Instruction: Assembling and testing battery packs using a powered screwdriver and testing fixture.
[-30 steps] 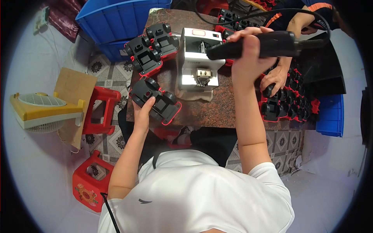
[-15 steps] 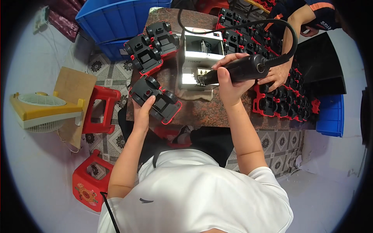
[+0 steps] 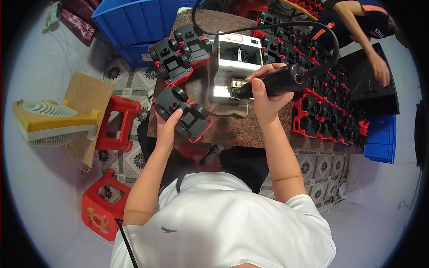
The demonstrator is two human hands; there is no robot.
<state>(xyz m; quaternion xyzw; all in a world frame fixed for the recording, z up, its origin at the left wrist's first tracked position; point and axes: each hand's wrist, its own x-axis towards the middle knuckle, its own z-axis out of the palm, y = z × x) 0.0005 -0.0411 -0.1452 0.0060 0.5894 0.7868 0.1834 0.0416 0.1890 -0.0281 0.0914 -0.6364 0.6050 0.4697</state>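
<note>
My left hand grips the near edge of a black toy car chassis with red trim, tilted at the table's front left edge, wheels showing. My thumb lies on top of it; the other fingers are hidden beneath. Wrapped round a black electric screwdriver is my right hand, thumb along its side. The driver's tip points left into the lit front recess of a white box-shaped screw feeder; whether it touches a screw is too small to tell. Two similar chassis sit left of the feeder.
Rows of black-and-red chassis cover the table's right side. The driver's cable arches over the feeder. Blue crates stand at the back left, red stools and a yellow fan at left. A co-worker's hand hangs at the right.
The co-worker's hand has left the chassis rows and moved back to the right. My view has shifted slightly; both my hands keep their holds.
</note>
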